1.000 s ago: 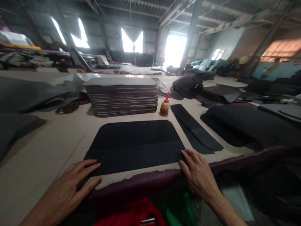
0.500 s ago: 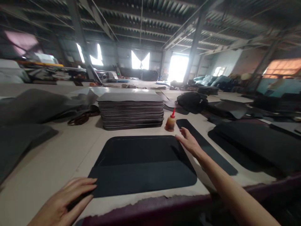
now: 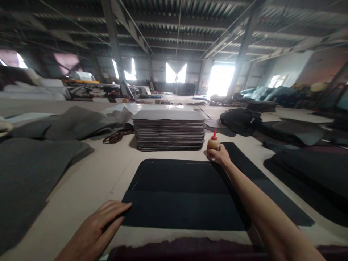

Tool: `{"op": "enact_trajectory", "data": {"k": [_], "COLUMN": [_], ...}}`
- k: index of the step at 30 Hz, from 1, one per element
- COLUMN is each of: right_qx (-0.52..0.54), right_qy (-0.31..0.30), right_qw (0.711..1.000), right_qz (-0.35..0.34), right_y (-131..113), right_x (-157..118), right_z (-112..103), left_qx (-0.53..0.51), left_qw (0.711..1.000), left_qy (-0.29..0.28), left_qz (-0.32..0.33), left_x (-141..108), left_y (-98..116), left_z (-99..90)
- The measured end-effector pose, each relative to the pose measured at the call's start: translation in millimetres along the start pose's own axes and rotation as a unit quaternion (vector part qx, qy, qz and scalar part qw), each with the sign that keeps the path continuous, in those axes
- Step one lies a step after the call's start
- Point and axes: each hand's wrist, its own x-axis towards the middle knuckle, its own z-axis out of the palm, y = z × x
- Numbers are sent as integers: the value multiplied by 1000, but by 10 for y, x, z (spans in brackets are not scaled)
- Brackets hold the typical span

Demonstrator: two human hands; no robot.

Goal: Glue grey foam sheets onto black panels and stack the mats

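A dark rounded-corner panel (image 3: 182, 195) lies flat on the pale table (image 3: 108, 170) in front of me. Faint light lines run along its far and left edges. My left hand (image 3: 99, 224) rests at the panel's near left edge, fingers stretched out and holding nothing. Beyond the far right corner, my right hand (image 3: 221, 156) is closed around the lower part of a squeeze glue bottle (image 3: 213, 143), which has a yellowish body and a red pointed nozzle. The bottle stands upright, its base partly hidden by the fingers. A long dark strip (image 3: 261, 181) lies beneath and beside my right forearm.
Behind the panel is a tall neat stack of similar panels (image 3: 168, 132). Grey sheet material (image 3: 40, 174) covers the left side, near a brown coiled strap (image 3: 112, 137). More dark pieces (image 3: 312, 177) lie at right, and a black bundle (image 3: 239, 120) sits farther back.
My right hand has reached forward from the panel's far right corner and taken hold of the glue bottle. My left hand stays by the panel's left edge. The view has turned slightly left.
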Motion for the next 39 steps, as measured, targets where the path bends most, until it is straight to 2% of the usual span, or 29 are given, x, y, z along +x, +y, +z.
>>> {"op": "enact_trajectory", "data": {"k": [2, 4, 7, 10, 11, 13, 17, 19, 26, 32, 39], "right_qx": [11, 26, 49, 51, 48, 26, -96, -120, -35, 2, -21], "right_qy": [2, -22, -137, -279, -313, -341, -336, -347, -324, -353, -329], "right_qw": [1000, 999, 988, 952, 941, 932, 926, 917, 933, 914, 900], "right_qz": [-2, -17, -57, -114, -122, -119, -143, -156, -155, -198, -284], "right_y": [-108, -246, -488, -721, -787, -898, -1099, -1214, -1528, -1658, -1739], "right_x": [-83, -217, -522, -902, -1026, -1244, -1534, -1628, -1933, -2106, -2154], "right_z": [-71, -148, -260, -343, -360, -380, -386, -377, -156, 170, 472], "left_qx": [-6, -15, -42, -69, -74, -75, -65, -65, -85, -105, -106], "left_qw": [1000, 1000, 998, 995, 995, 993, 992, 991, 986, 981, 980], "left_qy": [1, -4, -16, -23, -26, -33, -24, -19, -20, -14, -13], "left_qz": [-3, -15, -43, -64, -68, -81, -101, -111, -145, -162, -170], "left_x": [-2, 2, 14, 16, 15, 16, 39, 50, 38, 43, 48], "left_y": [-6, 3, 38, 82, 98, 130, 184, 199, 202, 210, 220], "left_z": [4, 4, 3, 0, -4, -18, -48, -51, -28, -28, -35]}}
